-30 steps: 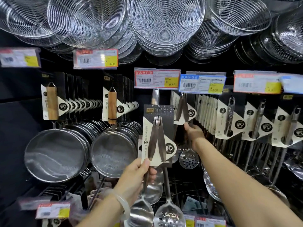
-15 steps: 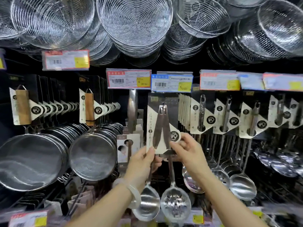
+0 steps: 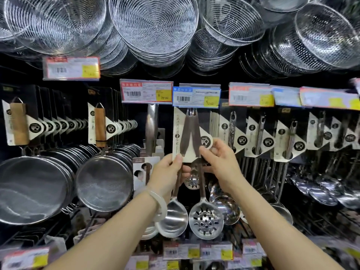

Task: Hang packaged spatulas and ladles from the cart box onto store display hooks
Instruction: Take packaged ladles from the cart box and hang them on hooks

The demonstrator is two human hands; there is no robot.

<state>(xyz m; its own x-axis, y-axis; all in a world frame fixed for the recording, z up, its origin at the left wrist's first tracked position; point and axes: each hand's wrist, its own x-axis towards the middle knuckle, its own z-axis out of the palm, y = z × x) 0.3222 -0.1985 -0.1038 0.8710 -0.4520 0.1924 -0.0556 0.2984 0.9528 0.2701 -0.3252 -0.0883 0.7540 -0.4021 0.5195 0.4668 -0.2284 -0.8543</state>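
Head view is showing the left thumb (image 3: 178, 159) pressing flat on the lower left corner of the card (image 3: 187, 137), with the other fingers curling behind it, so the left hand (image 3: 167, 172) is pinching the pack there. The right fingers (image 3: 213, 148) are bending round the card's lower right edge near the round logo, and the right hand (image 3: 224, 162) is gripping that side; how the tips are lying behind the card I cannot tell. The pack is sitting upright between both hands, its top edge reaching just under the blue price tag (image 3: 196, 96), where the hook is hidden. The ladle (image 3: 172, 219) and the slotted spoon (image 3: 206, 219) are dangling below the card's bottom edge. Judging by the steel bowls, the pack is bottom-heavy and stiff in the handles, while the card is thin and likely to bend or tear at its hang hole; holding the lower corners, close to the handles, seems the sound grip. Both wrists are angling upward, forearms reaching forward from the bottom edge of the frame, a pale bangle (image 3: 158, 203) circling the left wrist.
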